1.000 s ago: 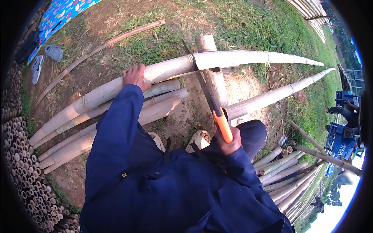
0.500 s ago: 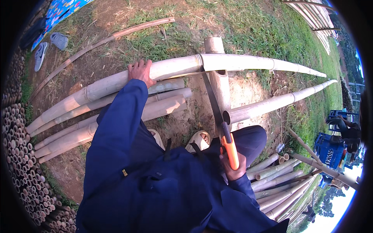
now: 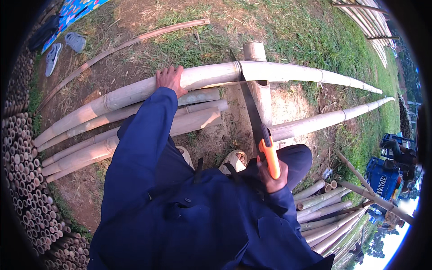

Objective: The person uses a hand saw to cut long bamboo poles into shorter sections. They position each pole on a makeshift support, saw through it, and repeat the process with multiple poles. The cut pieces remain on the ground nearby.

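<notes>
A long pale bamboo pole (image 3: 211,74) lies crosswise over a shorter bamboo piece (image 3: 261,102) that serves as its rest. My left hand (image 3: 170,82) is wrapped over the pole, left of the rest. My right hand (image 3: 273,177) grips the orange handle of a hand saw (image 3: 252,108). The saw's dark blade crosses the pole beside a node, just left of the rest, and its tip shows beyond the far side. How deep the blade sits in the bamboo I cannot tell. Another hollow pole (image 3: 315,123) lies nearer, behind the saw handle.
Several cut bamboo poles (image 3: 193,121) lie left of my feet, with more stacked (image 3: 321,207) at the right. A large pile of bamboo ends (image 3: 22,180) lines the left edge. Grey shoes (image 3: 54,58) and a split bamboo strip (image 3: 135,40) lie farther off. A person (image 3: 398,155) is by blue crates.
My right hand has pushed the saw forward, away from me, so more of the blade's tip shows past the pole. My left hand keeps its hold; the view has shifted slightly.
</notes>
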